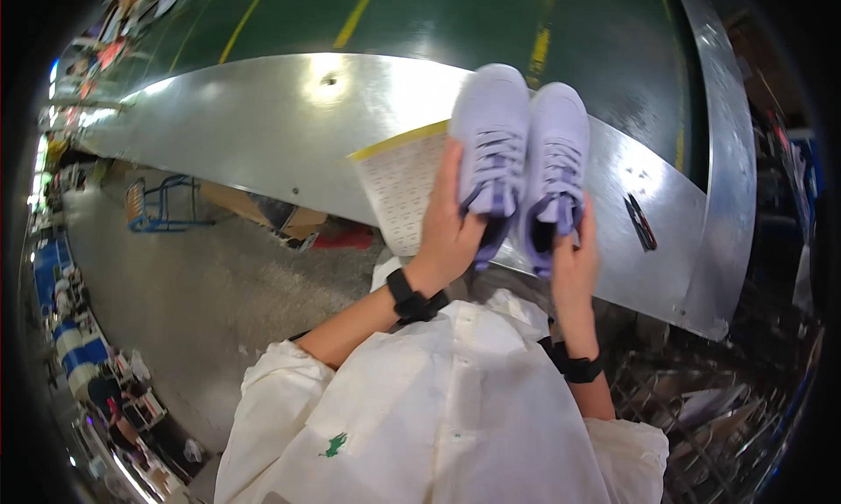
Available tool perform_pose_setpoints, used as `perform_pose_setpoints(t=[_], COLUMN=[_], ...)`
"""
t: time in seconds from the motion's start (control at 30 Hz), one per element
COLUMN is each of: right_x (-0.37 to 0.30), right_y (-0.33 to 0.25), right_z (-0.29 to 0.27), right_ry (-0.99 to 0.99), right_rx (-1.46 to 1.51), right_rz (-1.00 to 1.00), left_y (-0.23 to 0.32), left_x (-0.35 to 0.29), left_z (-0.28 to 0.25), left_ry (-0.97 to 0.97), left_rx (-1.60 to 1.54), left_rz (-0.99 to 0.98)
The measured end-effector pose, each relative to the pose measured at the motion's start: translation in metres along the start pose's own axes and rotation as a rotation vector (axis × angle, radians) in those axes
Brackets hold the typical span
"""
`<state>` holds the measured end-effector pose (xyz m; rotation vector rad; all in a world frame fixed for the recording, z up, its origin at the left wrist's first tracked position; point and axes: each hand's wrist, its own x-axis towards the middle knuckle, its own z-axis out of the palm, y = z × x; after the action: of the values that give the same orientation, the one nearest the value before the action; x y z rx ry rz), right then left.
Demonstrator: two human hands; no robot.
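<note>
Landmark: the printed sheet [399, 184], white with a yellow strip along its far edge, at the near edge of the metal bench [245, 118].

Left shoe [491, 118] and right shoe [562, 123]: lilac pair, laced, side by side, toes away from the wearer. Both held up just right of the sheet, left one partly hiding it. Clearance to the bench: can't tell.

Both hands loaded. Left hand [445, 232], next to the sheet's right side, grips the left shoe near the heel, thumb at the opening, fingers along the outer side. Right hand [575, 259], farther right of the sheet, grips the right shoe the same way at its heel end.

Slim black-and-red tool [641, 223] on the bench, well right of the sheet; exact type unclear. Green belt [447, 17] with yellow stripes runs beyond the sheet. Blue-framed stool [162, 206] on the floor [263, 302], well left of the sheet.
</note>
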<state>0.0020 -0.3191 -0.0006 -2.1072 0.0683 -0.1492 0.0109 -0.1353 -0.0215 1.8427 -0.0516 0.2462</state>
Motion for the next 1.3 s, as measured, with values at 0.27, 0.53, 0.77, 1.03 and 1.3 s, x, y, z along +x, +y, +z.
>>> perform_pose_setpoints(t=[0.27, 0.53, 0.77, 1.03, 1.3], right_x=[0.018, 0.033, 0.081, 0.307, 0.612], right_y=[-0.066, -0.085, -0.086, -0.090, 0.028], right_z=[-0.038, 0.018, 0.012, -0.013, 0.006], right_ry=[-0.084, -0.521, -0.429, -0.171, 0.120], right_rx=[-0.318, -0.873, -0.583, 0.618, 1.313], right_rz=[-0.112, -0.409, -0.233, 0.401, 0.826], left_y=[0.001, -0.029, -0.052, -0.040, -0.034], left_x=[0.009, 0.009, -0.002, 0.008, 0.000], left_z=[-0.013, -0.059, -0.094, -0.096, -0.093], left_ry=[-0.052, -0.042, -0.111, -0.092, -0.182], left_rx=[0.097, 0.708, 0.822, 0.828, 0.870], left_rz=[-0.090, 0.257, 0.242, 0.222, 0.080])
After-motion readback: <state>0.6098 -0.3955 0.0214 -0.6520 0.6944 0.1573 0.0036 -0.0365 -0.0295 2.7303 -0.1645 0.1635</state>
